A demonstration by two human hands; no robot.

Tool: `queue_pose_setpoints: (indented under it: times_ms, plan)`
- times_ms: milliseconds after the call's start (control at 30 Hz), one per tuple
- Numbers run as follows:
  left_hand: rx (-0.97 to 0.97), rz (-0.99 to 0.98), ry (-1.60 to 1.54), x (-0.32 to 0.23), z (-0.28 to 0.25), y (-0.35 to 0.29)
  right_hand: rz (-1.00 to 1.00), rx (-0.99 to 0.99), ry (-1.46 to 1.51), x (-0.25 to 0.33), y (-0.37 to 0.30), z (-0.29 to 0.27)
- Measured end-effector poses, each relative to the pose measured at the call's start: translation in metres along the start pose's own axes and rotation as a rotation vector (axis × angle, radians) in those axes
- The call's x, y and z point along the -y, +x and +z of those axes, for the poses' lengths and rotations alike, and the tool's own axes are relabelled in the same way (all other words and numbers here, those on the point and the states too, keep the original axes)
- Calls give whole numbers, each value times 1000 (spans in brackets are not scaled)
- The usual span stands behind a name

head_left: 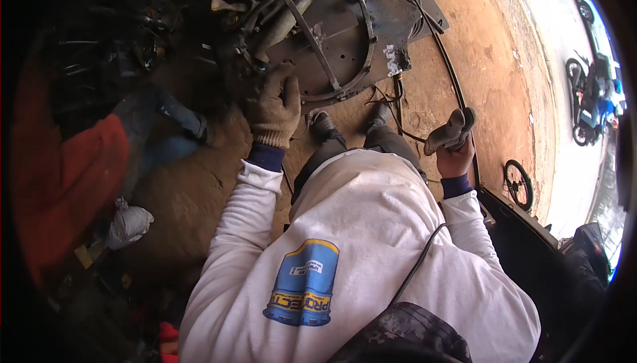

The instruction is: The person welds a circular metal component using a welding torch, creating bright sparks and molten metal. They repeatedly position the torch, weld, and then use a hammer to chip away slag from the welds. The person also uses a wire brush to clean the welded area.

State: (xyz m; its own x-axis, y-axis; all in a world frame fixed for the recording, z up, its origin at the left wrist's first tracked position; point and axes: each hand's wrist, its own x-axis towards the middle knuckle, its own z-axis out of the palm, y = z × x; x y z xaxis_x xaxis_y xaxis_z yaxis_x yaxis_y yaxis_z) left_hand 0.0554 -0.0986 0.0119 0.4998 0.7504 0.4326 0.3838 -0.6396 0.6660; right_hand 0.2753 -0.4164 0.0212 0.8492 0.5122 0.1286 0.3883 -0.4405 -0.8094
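My left hand (273, 101), in a tan knit glove, is at the near left edge of a dark steel plate (342, 48). Its fingers are curled closed, and whatever they may hold is hidden. On the plate lies a round metal frame (368, 38) with a flat crossbar (308, 34). Off to the right of the plate, my right hand (454, 160) shows bare skin at the palm and wrist. It is closed around a grey and black thing (451, 131) with rounded ends, whose kind I cannot tell. A black cable (451, 71) passes close by it.
Metal pipes (298, 14) and wires crowd the plate's far left. A person in red (89, 164) is at the left, near a white bag (129, 223). Brown ground (491, 44) stretches right, with a wheel (517, 184) and a parked motorcycle (578, 101). My shoes (325, 124) are below the plate.
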Motion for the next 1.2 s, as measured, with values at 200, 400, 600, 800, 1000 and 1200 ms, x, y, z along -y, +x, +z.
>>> queue_pose_setpoints:
  times_ms: [200,400,600,800,1000,1200]
  plan:
    - [-379,-110,-94,-38,-23,35,49,-19,316,-6,13,-7]
    - [28,-273,65,-41,-46,161,7,41,126,-35,25,-30]
    - [18,-553,-624,-18,-54,227,50,10,167,-68,16,-55]
    - [164,-351,-371,20,-85,258,87,33,189,-72,10,-68]
    - [183,-580,-805,38,-81,273,40,-9,127,-72,13,-72]
    - [105,-443,-838,39,-70,280,6,-1,54,-70,19,-69]
